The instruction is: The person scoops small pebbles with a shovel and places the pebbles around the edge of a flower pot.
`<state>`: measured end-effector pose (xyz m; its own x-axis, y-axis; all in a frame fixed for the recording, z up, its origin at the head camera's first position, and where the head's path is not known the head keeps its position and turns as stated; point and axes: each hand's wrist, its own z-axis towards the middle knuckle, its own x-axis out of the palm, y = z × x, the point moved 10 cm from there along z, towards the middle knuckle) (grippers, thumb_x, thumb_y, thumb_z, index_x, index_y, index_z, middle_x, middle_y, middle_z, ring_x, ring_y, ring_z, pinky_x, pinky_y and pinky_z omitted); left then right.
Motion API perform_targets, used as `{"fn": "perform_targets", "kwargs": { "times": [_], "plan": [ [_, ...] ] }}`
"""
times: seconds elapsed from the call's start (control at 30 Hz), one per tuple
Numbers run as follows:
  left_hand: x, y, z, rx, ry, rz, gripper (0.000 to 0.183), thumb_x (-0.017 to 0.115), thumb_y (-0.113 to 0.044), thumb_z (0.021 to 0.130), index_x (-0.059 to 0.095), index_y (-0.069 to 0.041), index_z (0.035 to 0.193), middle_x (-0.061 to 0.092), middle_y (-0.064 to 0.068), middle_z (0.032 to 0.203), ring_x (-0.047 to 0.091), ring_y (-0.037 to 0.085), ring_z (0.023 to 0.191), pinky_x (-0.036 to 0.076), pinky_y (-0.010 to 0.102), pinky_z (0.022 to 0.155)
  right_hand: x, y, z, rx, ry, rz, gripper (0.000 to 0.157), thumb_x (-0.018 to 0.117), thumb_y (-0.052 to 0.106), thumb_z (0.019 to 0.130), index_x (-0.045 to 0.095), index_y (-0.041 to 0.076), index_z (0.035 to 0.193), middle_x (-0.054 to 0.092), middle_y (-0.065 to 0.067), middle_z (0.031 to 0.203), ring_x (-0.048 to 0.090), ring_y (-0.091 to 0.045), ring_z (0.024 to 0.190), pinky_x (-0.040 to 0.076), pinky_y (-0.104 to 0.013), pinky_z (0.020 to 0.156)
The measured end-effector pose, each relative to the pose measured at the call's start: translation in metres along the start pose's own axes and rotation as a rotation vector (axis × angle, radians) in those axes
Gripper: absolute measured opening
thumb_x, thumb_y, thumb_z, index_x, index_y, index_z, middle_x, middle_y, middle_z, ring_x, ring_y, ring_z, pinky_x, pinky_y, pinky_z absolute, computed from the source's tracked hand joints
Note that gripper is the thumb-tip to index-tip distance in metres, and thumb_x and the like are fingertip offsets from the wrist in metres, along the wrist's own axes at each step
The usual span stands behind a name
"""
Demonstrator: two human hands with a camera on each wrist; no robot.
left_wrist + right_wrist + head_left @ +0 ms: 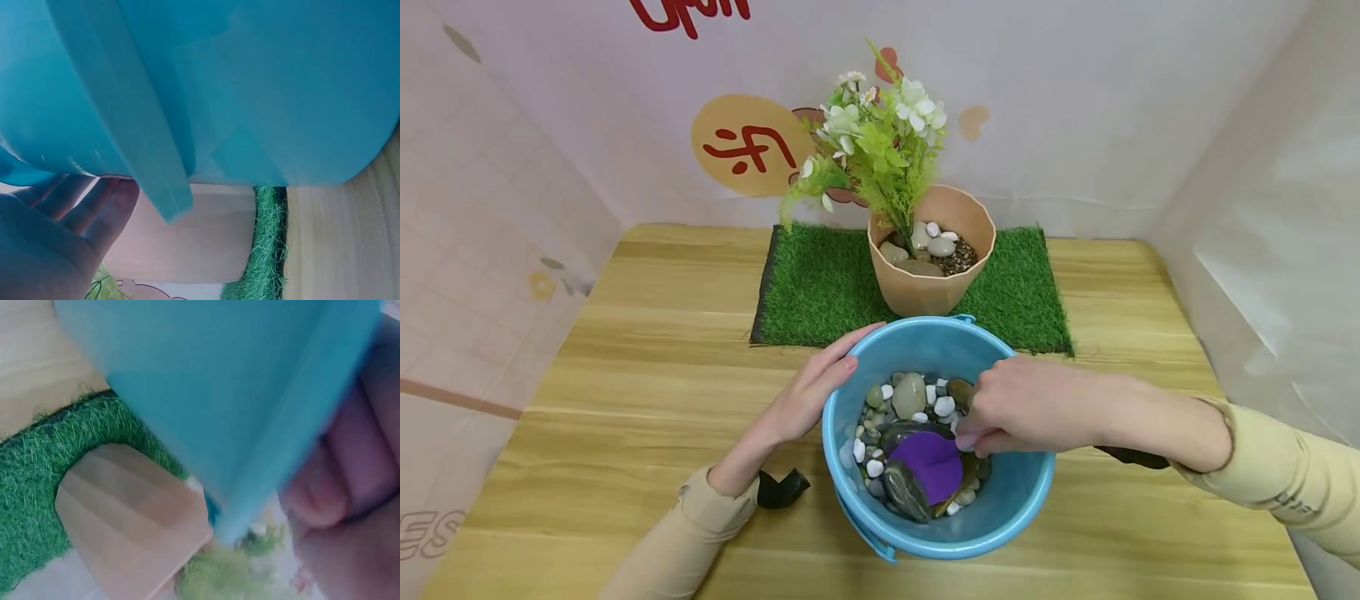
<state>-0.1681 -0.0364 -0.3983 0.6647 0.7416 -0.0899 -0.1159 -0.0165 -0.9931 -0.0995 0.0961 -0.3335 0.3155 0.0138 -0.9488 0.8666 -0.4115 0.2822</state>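
A light blue bucket (942, 550) stands at the front of the table, holding many smooth dark, grey and white stones (910, 395). My left hand (808, 387) rests against the left side of its rim, fingers extended along the outside. In the left wrist view, the left fingers (115, 209) touch the bucket wall. My right hand (1037, 404) reaches over the right rim and grips a purple toy shovel (931, 467). The shovel's round blade lies among the stones; its handle is hidden by the hand. In the right wrist view, the right fingers (319, 494) are curled.
Behind the bucket, a peach flowerpot (925, 293) with white flowers (880, 125), soil and stones stands on a green turf mat (820, 287). The bucket handle (865, 533) hangs down at front left. A black object (781, 490) lies near the left wrist.
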Motion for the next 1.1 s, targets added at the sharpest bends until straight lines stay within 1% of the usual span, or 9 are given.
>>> {"fn": "perform_targets", "kwargs": {
  "times": [0.13, 0.23, 0.37, 0.5, 0.7, 0.8, 0.93, 1.07, 1.1],
  "plan": [
    [0.001, 0.002, 0.002, -0.005, 0.0, -0.007, 0.057, 0.032, -0.026, 0.112, 0.031, -0.008, 0.166, 0.05, 0.029, 0.158, 0.062, 0.055, 0.131, 0.068, 0.049, 0.09, 0.008, -0.001, -0.001, 0.025, -0.021, 0.002, 0.009, 0.079, 0.03, 0.092, 0.077, 0.031, 0.084, 0.072, 0.019, 0.073, 0.064, 0.0, 0.065, 0.048, -0.018, 0.054],
    [-0.001, 0.002, 0.001, -0.003, -0.003, -0.007, 0.057, 0.032, -0.025, 0.112, 0.031, -0.007, 0.166, 0.05, 0.029, 0.158, 0.062, 0.055, 0.131, 0.068, 0.049, 0.09, 0.008, -0.004, -0.001, 0.033, -0.027, 0.053, 0.003, 0.08, 0.029, 0.092, 0.081, 0.03, 0.09, 0.077, 0.018, 0.08, 0.069, 0.001, 0.07, 0.053, -0.016, 0.058],
    [0.0, 0.001, 0.0, -0.003, 0.0, -0.008, 0.057, 0.032, -0.025, 0.112, 0.03, -0.006, 0.166, 0.049, 0.03, 0.158, 0.061, 0.056, 0.131, 0.068, 0.049, 0.09, 0.003, -0.01, -0.001, 0.04, 0.004, 0.162, 0.006, 0.078, 0.028, 0.094, 0.084, 0.027, 0.092, 0.079, 0.018, 0.083, 0.07, 0.005, 0.073, 0.055, -0.012, 0.062],
    [0.001, 0.001, 0.0, -0.001, 0.004, -0.008, 0.057, 0.032, -0.025, 0.112, 0.03, -0.006, 0.166, 0.049, 0.029, 0.159, 0.061, 0.055, 0.132, 0.068, 0.049, 0.091, -0.001, -0.017, -0.002, 0.068, 0.032, 0.234, 0.007, 0.078, 0.029, 0.095, 0.084, 0.027, 0.093, 0.079, 0.019, 0.084, 0.069, 0.01, 0.074, 0.055, -0.01, 0.063],
    [0.001, 0.001, 0.0, 0.004, 0.003, -0.007, 0.057, 0.032, -0.023, 0.111, 0.03, -0.005, 0.165, 0.049, 0.03, 0.158, 0.061, 0.056, 0.132, 0.068, 0.05, 0.09, -0.007, -0.022, -0.006, 0.077, 0.027, 0.33, 0.013, 0.074, 0.032, 0.098, 0.084, 0.026, 0.101, 0.082, 0.018, 0.092, 0.072, 0.011, 0.085, 0.06, -0.012, 0.073],
    [0.001, 0.001, 0.0, 0.0, 0.002, -0.01, 0.057, 0.032, -0.023, 0.111, 0.03, -0.005, 0.165, 0.049, 0.031, 0.158, 0.06, 0.057, 0.131, 0.068, 0.05, 0.089, -0.01, -0.025, -0.008, 0.088, 0.026, 0.372, 0.016, 0.072, 0.034, 0.099, 0.084, 0.027, 0.107, 0.082, 0.018, 0.096, 0.073, 0.011, 0.088, 0.061, -0.012, 0.075],
    [0.001, 0.001, 0.0, 0.003, -0.003, -0.008, 0.057, 0.032, -0.023, 0.111, 0.03, -0.006, 0.165, 0.049, 0.03, 0.158, 0.061, 0.056, 0.131, 0.068, 0.05, 0.089, -0.013, -0.028, -0.01, 0.101, 0.021, 0.412, 0.019, 0.072, 0.035, 0.1, 0.084, 0.026, 0.111, 0.082, 0.017, 0.099, 0.072, 0.011, 0.088, 0.06, -0.012, 0.072],
    [0.001, 0.0, 0.0, 0.009, 0.0, -0.004, 0.057, 0.031, -0.023, 0.111, 0.03, -0.005, 0.165, 0.049, 0.03, 0.158, 0.06, 0.056, 0.132, 0.068, 0.05, 0.091, -0.014, -0.035, -0.014, 0.127, 0.025, 0.509, 0.02, 0.073, 0.032, 0.099, 0.083, 0.023, 0.114, 0.083, 0.012, 0.104, 0.073, 0.01, 0.088, 0.06, -0.013, 0.068],
    [0.001, 0.001, 0.0, 0.009, 0.0, -0.002, 0.057, 0.031, -0.023, 0.111, 0.03, -0.005, 0.165, 0.048, 0.03, 0.158, 0.06, 0.055, 0.132, 0.068, 0.05, 0.091, -0.014, -0.036, -0.015, 0.13, 0.026, 0.531, 0.021, 0.073, 0.032, 0.099, 0.083, 0.022, 0.115, 0.083, 0.012, 0.106, 0.074, 0.01, 0.09, 0.061, -0.013, 0.069]
  ]
}}
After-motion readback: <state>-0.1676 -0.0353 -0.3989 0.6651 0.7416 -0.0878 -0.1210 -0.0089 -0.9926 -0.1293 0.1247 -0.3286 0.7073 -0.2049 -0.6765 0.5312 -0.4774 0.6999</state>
